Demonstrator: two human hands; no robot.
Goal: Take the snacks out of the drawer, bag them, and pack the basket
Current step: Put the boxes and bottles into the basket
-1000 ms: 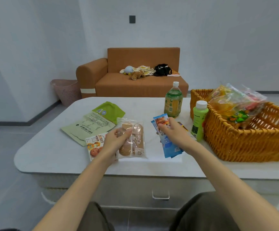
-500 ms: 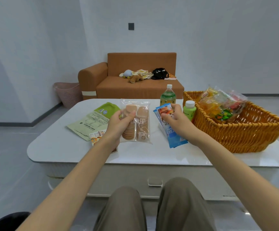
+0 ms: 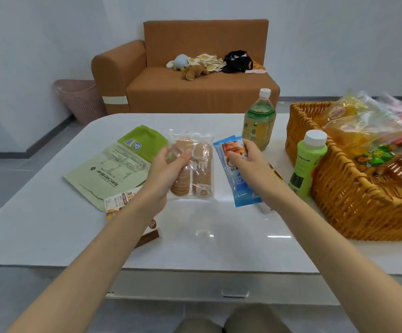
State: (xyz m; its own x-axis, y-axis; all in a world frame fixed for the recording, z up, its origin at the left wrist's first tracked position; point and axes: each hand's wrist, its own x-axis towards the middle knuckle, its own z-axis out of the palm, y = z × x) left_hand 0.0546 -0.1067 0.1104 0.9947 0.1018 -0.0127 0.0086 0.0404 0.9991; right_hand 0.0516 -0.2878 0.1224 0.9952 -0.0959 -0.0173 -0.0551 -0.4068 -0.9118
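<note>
The biscuit pack (image 3: 192, 169), pinched in the curled grip of the left hand (image 3: 168, 171), and the blue sachets (image 3: 239, 181), clasped by the right hand (image 3: 250, 162), hang above the bench (image 3: 207, 236) and should travel level past the green bottle (image 3: 308, 162) toward the basket (image 3: 363, 212) at 3 o'clock; both holds match half a second earlier.

A clear pack of round biscuits (image 3: 196, 169) stands upright in the left hand (image 3: 168, 171). Blue packets (image 3: 239, 181) hang from the right hand (image 3: 248, 162), both over the middle of the table (image 3: 50, 231). A wicker basket (image 3: 353, 203) at the right edge holds a clear bag of snacks (image 3: 373, 131). A green pouch (image 3: 120, 164) lies flat towards the left edge.
</note>
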